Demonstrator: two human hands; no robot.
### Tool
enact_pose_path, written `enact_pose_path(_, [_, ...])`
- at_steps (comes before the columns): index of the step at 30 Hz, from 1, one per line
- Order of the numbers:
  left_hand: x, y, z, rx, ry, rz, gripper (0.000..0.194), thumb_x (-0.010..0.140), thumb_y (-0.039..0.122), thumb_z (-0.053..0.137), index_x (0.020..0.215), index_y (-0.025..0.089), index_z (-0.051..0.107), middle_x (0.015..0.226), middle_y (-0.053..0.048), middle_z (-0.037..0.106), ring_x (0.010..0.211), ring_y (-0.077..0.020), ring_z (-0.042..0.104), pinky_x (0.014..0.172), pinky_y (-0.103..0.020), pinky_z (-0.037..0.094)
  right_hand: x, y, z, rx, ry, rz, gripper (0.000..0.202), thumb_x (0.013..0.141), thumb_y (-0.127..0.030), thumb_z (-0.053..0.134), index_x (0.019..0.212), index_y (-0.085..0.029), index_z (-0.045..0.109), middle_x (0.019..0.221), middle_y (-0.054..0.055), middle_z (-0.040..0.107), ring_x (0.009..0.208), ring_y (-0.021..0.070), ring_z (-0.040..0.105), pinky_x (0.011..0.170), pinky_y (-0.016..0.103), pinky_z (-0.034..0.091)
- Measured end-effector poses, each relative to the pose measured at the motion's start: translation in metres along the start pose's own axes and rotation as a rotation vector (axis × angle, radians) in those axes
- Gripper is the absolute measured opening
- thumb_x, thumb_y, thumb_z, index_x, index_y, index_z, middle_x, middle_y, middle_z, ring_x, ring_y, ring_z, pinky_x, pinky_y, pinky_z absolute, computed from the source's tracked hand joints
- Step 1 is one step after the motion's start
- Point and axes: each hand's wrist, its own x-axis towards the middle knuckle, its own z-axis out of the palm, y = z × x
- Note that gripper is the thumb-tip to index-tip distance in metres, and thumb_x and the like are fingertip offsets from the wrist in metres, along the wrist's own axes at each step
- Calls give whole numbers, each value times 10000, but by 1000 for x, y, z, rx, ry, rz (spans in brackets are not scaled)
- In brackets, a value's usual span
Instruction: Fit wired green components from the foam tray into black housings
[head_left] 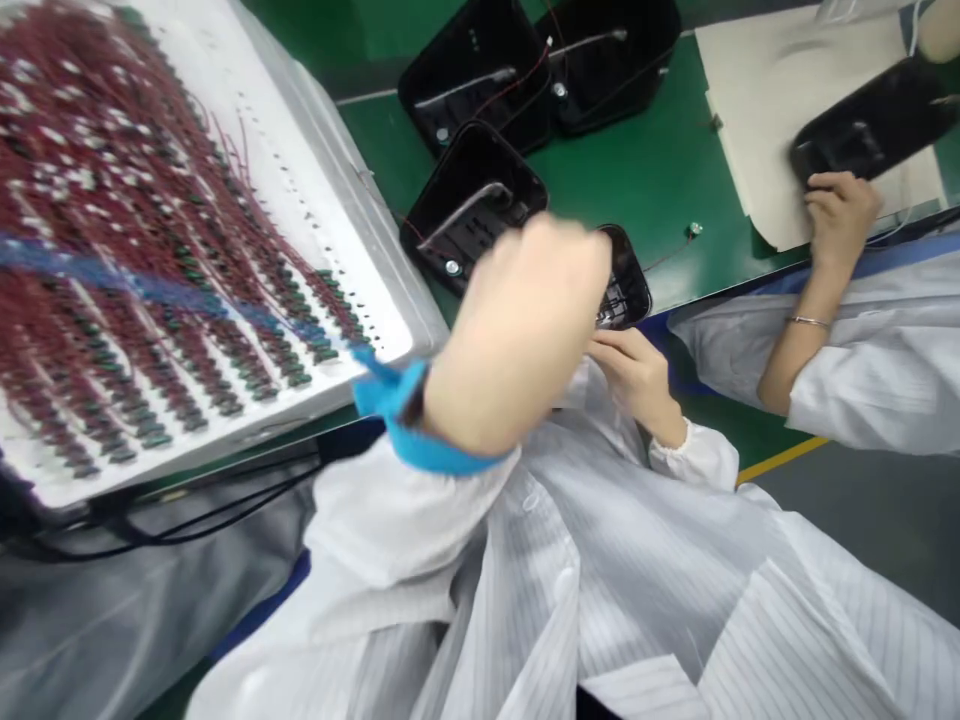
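Black shell on a green surface [675,180], for anyone trying to make sense of this shot: the black casing [628,275] is right in front of the person, just above the striped coat [645,560]. Only one rounded end pokes out past the left hand [529,315], and that end faces right, its edge slanting from upper left to lower right. The rest is hidden, so I can't say for sure how the long axis runs.

Hands: the left one, with a blue wristband [442,450], is curled into a loose fist over the casing, but it's a blurry mess. Can't tell if anything's in it. The right hand [641,385] has bent fingers touching the casing's near edge; whether it's really gripping, can't tell either.

Counts: five casings overall. One's at the hands, three more lie up and to the left (a near one [514,170], a far-left one [480,70], a far-right one [626,70]), and a fifth [874,120] is under a co-worker's hand [844,215], over cream sheets [750,130]. Plus one white tray [360,300] packed with red wires [97,180], too many to count, and one small connector [695,230] right of the casing.
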Motion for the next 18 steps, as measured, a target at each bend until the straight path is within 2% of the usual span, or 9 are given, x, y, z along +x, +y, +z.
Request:
enact_pose_path(1, [-17,-5,26,-50,61,28,247,991,33,511,1137,121,690,1162,-121,713,1148,-348,703,1005,-497,590,0,5,-8,20,-30,-20,300,1024,-153,535,1087,-282,798,1119,56,784,974,177,722,845,343,612])
enact_pose_path(3, [-42,-19,84,-167,264,91,291,1005,105,548,1271,166,650,1321,-128,681,1207,-317,678,1015,-446,599,3,19,-29,15,-25,-14,276,1036,-207,541,1111,-293,793,1158,59,779,1015,190,729,894,363,609])
enact_pose_path(5, [-54,-35,136,-214,423,110,291,1013,172,569,1294,130,632,1334,-170,675,1236,-331,651,1055,-475,577,11,38,-49,-72,45,66,290,1057,-254,504,1116,-289,786,1176,69,770,1066,215,722,954,407,587])
enact_pose_path(6, [-56,-43,156,-215,437,96,303,1014,204,576,1306,140,627,1354,-173,666,1261,-345,631,1065,-498,566,17,49,-56,-136,66,116,316,1069,-271,470,1137,-286,778,1208,77,757,1111,233,706,993,442,568])
enact_pose_path(8, [-56,-54,182,-214,444,86,326,1013,231,580,1329,161,616,1405,-179,635,1306,-363,593,1072,-526,547,33,73,-62,-254,38,189,362,1081,-286,411,1219,-283,745,1329,96,704,1210,268,652,1063,516,519])
enact_pose_path(10, [-53,-59,192,-222,448,98,328,1013,237,575,1332,175,616,1416,-177,623,1332,-366,566,1064,-526,540,48,95,-58,-324,-43,212,377,1071,-275,404,1290,-277,711,1431,112,639,1270,296,593,1103,564,477])
enact_pose_path(12, [-48,-60,191,-234,468,124,295,1016,235,565,1294,166,635,1360,-178,648,1313,-361,571,1037,-513,548,58,113,-50,-358,-104,208,357,1048,-248,440,1272,-253,718,1413,132,637,1248,308,575,1098,565,474])
enact_pose_path(16, [-41,-63,185,-259,499,177,221,1022,225,546,1184,151,676,1231,-174,689,1188,-334,621,968,-483,576,77,137,-41,-375,-134,225,265,1013,-210,507,1003,-203,772,1092,122,722,1016,260,634,946,471,555])
enact_pose_path(18, [-38,-67,185,-292,498,198,222,1027,231,536,1179,161,682,1220,-166,689,1176,-324,620,982,-484,574,103,152,-46,-335,-134,239,304,1033,-220,495,868,-188,748,1027,98,733,925,198,649,865,399,566])
